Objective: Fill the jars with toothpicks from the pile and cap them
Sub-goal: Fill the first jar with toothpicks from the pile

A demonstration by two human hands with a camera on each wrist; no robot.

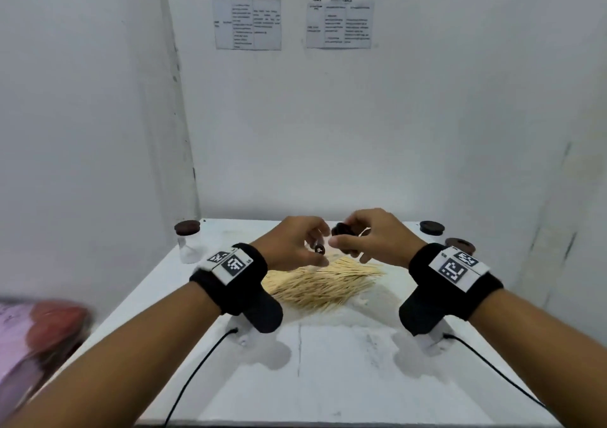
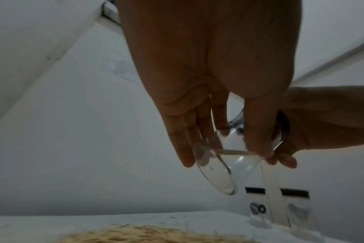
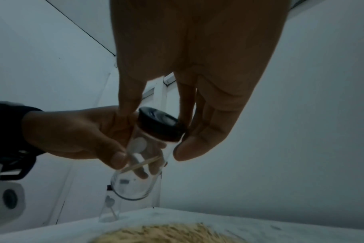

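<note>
Above the pale toothpick pile (image 1: 323,283) mid-table, our left hand (image 1: 295,242) grips the small clear glass jar (image 3: 138,166) while our right hand (image 1: 371,235) pinches its dark round cap (image 3: 161,125) (toothpick inside); we should twist squarely, steadying the glass.

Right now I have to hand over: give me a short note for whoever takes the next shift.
Left hand grips the body of a glass jar, held tilted above the toothpick pile.
Right hand pinches that jar's dark cap, which sits on its mouth.
A toothpick shows at the glass; it is otherwise nearly empty.
One capped jar stands far left on the table; two more dark caps are far right.
Done: little filling visible.
Left: uncap, fill from the pile, cap each.
</note>
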